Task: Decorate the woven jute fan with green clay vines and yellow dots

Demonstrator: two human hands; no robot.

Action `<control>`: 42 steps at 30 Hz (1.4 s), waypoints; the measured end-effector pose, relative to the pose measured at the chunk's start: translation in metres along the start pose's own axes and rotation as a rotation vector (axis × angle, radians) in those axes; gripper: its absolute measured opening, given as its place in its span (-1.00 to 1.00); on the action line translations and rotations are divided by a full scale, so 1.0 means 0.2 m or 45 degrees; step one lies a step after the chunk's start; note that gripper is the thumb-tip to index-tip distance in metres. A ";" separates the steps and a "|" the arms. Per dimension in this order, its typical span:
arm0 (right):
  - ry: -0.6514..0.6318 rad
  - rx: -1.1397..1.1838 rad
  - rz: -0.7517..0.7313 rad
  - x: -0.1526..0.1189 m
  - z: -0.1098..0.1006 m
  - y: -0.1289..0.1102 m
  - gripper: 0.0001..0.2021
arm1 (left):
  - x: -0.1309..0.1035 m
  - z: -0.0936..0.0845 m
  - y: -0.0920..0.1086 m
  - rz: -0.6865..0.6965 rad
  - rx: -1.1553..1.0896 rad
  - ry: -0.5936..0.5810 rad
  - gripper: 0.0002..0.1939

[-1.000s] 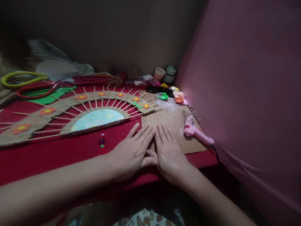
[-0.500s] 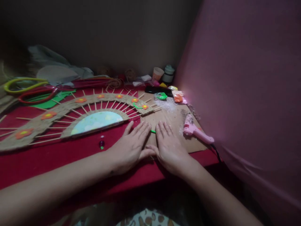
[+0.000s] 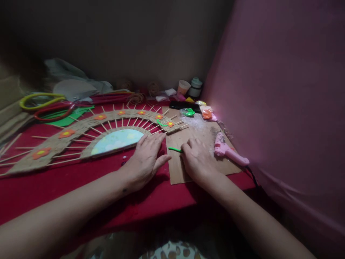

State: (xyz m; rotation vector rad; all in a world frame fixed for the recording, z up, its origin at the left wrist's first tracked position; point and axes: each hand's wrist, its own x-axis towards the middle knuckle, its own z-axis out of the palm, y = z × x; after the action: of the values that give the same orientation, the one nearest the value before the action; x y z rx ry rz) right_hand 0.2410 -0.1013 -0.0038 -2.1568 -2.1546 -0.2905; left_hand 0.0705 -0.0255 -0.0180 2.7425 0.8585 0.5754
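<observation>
A thin green clay strand (image 3: pixel 175 149) lies over the cardboard sheet (image 3: pixel 176 172), its right end at the fingers of my right hand (image 3: pixel 198 158), which are curled closed on it. My left hand (image 3: pixel 147 156) holds nothing; its fingers stretch forward and its thumb points right, near the fan's lower edge. The woven fan-shaped piece (image 3: pixel 78 126) with thin sticks bears orange flowers with yellow centres. A green curved strand (image 3: pixel 161 123) sits on its right end. The pale blue half-round panel (image 3: pixel 115 141) is at its middle.
A pink glue gun (image 3: pixel 229 153) lies on the cardboard's right side. Behind are a green clay packet (image 3: pixel 188 112), an orange packet (image 3: pixel 207 113), a cup (image 3: pixel 183 87) and a jar (image 3: pixel 196 87). Large scissors (image 3: pixel 54 108) rest at the left on red cloth (image 3: pixel 129 205).
My left hand has moved left, off the green strand. My right hand has curled its flat fingers onto the strand's right end. More of the strand and cardboard shows; the view has shifted slightly.
</observation>
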 end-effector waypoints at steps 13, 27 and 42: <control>0.109 -0.027 0.020 0.00 -0.01 0.12 -0.73 | 0.00 0.04 0.04 0.072 0.081 -0.060 -0.37; -0.113 0.144 -0.007 -0.18 0.08 -0.02 -0.30 | 0.00 0.13 0.14 0.177 0.336 -0.233 -0.11; -0.204 0.090 0.053 -0.06 0.02 0.05 -0.24 | 0.05 0.09 0.08 0.158 0.368 -0.199 -0.18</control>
State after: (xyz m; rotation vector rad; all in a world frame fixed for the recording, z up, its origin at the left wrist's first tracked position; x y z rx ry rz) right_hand 0.2506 -0.1126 -0.0101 -2.2530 -2.1609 -0.0391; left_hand 0.0933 -0.0337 -0.0269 3.0681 0.7933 0.2691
